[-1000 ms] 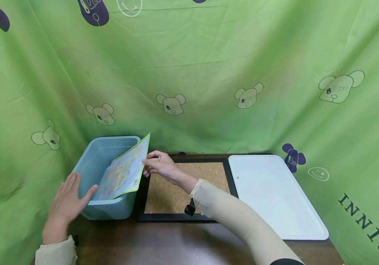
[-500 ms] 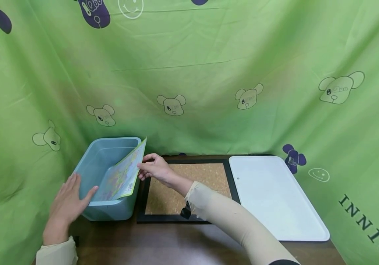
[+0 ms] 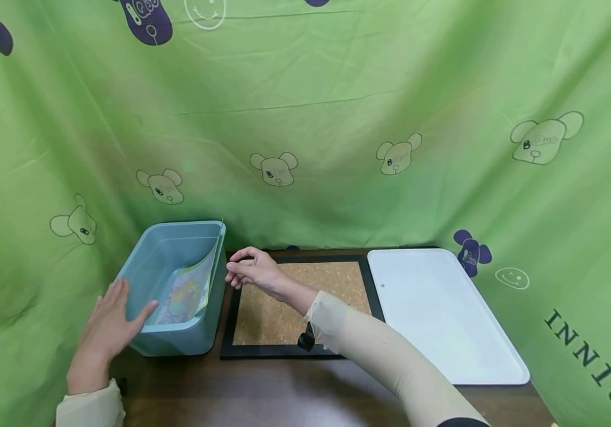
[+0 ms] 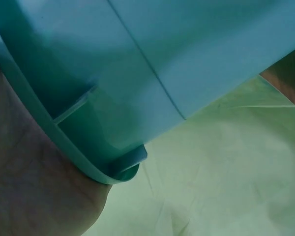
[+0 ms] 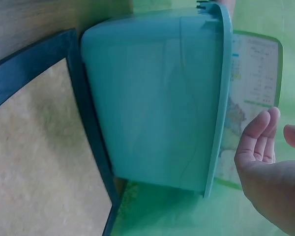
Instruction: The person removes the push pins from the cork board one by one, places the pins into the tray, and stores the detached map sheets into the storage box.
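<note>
A light blue plastic bin (image 3: 177, 341) stands at the left of the table. Inside it, a colourful map sheet (image 3: 184, 292) with a green border leans against the right wall, its top corner rising just past the rim. My left hand (image 3: 104, 333) rests with extended fingers on the bin's near left rim. Just right of the bin hovers my right hand (image 3: 260, 274), fingers loosely bent and nothing between them. In the right wrist view, thumb and fingertips stand apart, with the upper part of the map sheet (image 5: 258, 64) showing beyond the rim.
A cork board (image 3: 305, 314) in a black frame lies directly right of the bin, under my right forearm. Farther right is a white board (image 3: 444, 314) with rounded corners. Behind and at both sides hangs a green curtain (image 3: 332, 118). The brown table (image 3: 220, 391) shows in front.
My right hand has let go of the map sheet, which has dropped lower into the bin and tipped against its right wall. The left hand keeps its place on the rim.
</note>
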A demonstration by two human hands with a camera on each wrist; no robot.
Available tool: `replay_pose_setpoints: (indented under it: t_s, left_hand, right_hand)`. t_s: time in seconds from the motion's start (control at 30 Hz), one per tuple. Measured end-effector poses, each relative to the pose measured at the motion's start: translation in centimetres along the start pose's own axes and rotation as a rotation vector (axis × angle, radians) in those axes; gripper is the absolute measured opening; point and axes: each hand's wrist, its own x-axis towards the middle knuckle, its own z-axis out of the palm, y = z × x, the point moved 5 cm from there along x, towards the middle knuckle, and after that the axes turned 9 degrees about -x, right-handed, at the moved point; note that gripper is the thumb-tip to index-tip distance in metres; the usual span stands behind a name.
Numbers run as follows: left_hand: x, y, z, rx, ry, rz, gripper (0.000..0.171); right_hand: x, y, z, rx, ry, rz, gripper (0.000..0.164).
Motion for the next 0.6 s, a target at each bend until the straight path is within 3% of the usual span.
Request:
replay_pose_setpoints:
  t_s: [0.23, 0.6]
  left_hand:
    - [0.8, 1.4, 0.1, -0.024, 0.000, 0.021, 0.101]
    - [1.9, 4.5, 0.8, -0.050, -0.017, 0.053, 0.100]
  right_hand:
    - [-0.5, 0.5, -2.8, -0.057, 0.036, 0.000, 0.015]
    - [-2.2, 0.7, -7.7, -0.245, 0.108, -0.062, 0.025]
